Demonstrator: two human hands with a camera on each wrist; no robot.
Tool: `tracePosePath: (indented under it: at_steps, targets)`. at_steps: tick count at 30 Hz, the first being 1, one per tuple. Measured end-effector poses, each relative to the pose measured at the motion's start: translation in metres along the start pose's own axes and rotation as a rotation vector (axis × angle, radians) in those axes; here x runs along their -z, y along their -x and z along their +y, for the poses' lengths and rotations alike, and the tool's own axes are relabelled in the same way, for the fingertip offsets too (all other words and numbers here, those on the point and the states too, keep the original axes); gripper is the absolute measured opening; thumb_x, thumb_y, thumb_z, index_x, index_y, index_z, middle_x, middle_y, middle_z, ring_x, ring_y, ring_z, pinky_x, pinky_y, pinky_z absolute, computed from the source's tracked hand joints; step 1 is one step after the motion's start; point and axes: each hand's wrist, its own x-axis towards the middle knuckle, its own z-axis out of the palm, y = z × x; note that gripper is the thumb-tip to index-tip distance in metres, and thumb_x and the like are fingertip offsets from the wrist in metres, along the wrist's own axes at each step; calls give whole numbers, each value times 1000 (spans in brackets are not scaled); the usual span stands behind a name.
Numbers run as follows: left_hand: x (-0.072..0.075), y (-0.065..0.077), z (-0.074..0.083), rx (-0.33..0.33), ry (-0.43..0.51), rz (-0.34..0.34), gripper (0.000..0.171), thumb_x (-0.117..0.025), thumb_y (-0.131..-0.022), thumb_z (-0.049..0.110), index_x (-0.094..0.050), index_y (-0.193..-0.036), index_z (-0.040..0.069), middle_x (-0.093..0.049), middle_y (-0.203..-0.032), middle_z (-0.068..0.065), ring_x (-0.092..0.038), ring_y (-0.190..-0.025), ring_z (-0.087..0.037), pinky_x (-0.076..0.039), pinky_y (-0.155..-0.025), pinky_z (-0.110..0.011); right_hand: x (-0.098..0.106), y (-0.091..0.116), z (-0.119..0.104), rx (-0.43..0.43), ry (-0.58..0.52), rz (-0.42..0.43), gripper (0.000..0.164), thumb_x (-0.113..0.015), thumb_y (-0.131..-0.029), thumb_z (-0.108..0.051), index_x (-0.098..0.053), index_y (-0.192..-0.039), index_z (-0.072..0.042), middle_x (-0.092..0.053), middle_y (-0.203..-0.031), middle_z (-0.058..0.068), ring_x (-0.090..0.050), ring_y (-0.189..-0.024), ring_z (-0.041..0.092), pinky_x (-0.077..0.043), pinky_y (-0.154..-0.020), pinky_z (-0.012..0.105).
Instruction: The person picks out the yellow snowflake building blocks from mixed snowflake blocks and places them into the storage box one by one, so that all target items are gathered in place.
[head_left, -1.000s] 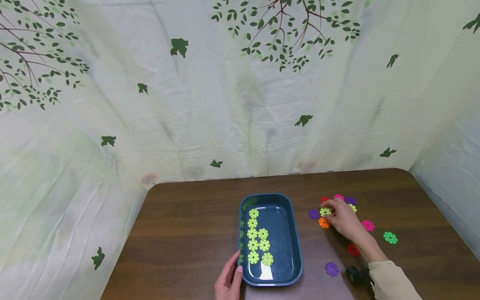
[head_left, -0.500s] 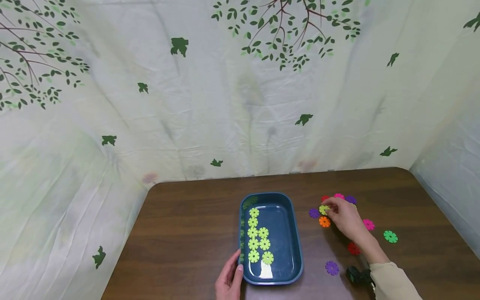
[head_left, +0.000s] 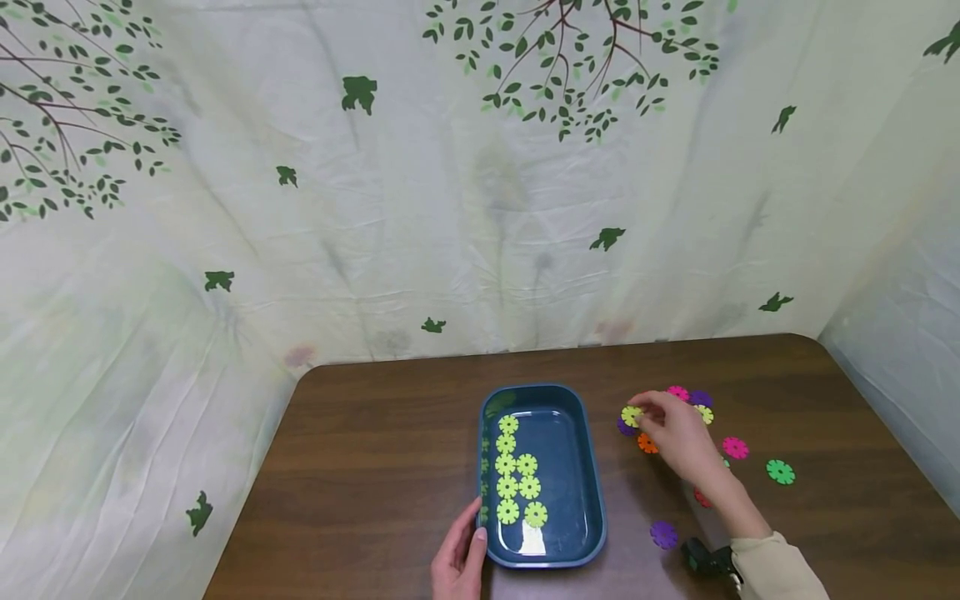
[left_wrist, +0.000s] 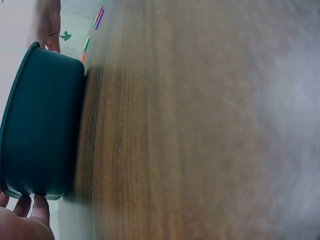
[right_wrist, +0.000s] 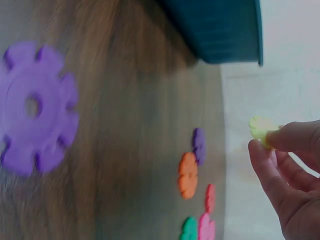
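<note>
In the head view my right hand [head_left: 681,435] pinches a yellow-green flower-shaped disc [head_left: 632,416] between thumb and fingertips, over a purple disc [head_left: 626,427]. The right wrist view shows this yellow-green disc [right_wrist: 260,129] raised above the table, beside the tips of the right hand [right_wrist: 292,170]. A blue tray [head_left: 570,467] holds several yellow-green discs [head_left: 528,487] in two columns along its left side. My left hand [head_left: 457,557] rests against the tray's left wall near the front corner. Its fingertips [left_wrist: 40,202] touch the outer wall just below the rim in the left wrist view.
Around the right hand lie an orange disc [head_left: 647,443], pink discs [head_left: 736,448], a green disc [head_left: 781,472], and another yellow-green disc [head_left: 704,413]. Nearer is a purple disc [head_left: 663,535]. A black wrist camera [head_left: 699,557] sits by the right sleeve. A printed cloth [head_left: 480,208] hangs behind the table.
My right hand lifts the yellow-green disc away from the cluster and carries it left toward the tray. The left hand and the tray stay in place.
</note>
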Motion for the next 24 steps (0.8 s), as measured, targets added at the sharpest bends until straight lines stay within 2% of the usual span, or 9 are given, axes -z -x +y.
tracePosePath:
  at_steps: [6, 13, 15, 21, 24]
  targets:
    - [0, -1, 1, 16, -8, 0, 36, -58, -93, -5, -62, -128, 2, -59, -132, -18, -54, -117, -1, -41, -96, -12, -6, -1, -11, 57, -34, 10, 21, -70, -88, -1, -70, -108, -7, -67, -96, 3, -62, -85, 19, -56, -76, 37]
    - [0, 0, 0, 5, 11, -7, 37, -57, -93, -7, -61, -128, 0, -58, -133, -20, -53, -116, 1, -41, -96, -13, -10, -4, -23, 112, -67, 14, 19, -71, -88, -2, -71, -106, -10, -68, -98, 1, -64, -85, 15, -57, -75, 34]
    - [-1, 0, 1, 14, 5, -4, 37, -57, -93, -6, -62, -128, 1, -58, -133, -19, -54, -118, -3, -41, -96, -12, -10, -5, -27, 114, -72, 9, 19, -71, -88, -3, -71, -105, -10, -68, -98, 1, -63, -85, 15, -57, -76, 35]
    - [-1, 0, 3, 40, -21, 5, 36, -57, -93, -5, -62, -128, 1, -59, -133, -19, -52, -125, -27, -40, -94, -11, -11, -8, -40, 102, -88, -12, 20, -71, -89, -4, -71, -107, -10, -67, -99, 2, -62, -85, 17, -58, -77, 36]
    - [-1, -1, 4, 45, -22, 1, 36, -57, -94, -5, -62, -129, 2, -58, -133, -19, -51, -127, -30, -40, -94, -10, -12, -11, -45, 93, -88, -28, 19, -70, -89, -4, -71, -108, -10, -67, -98, 1, -62, -84, 16, -58, -76, 35]
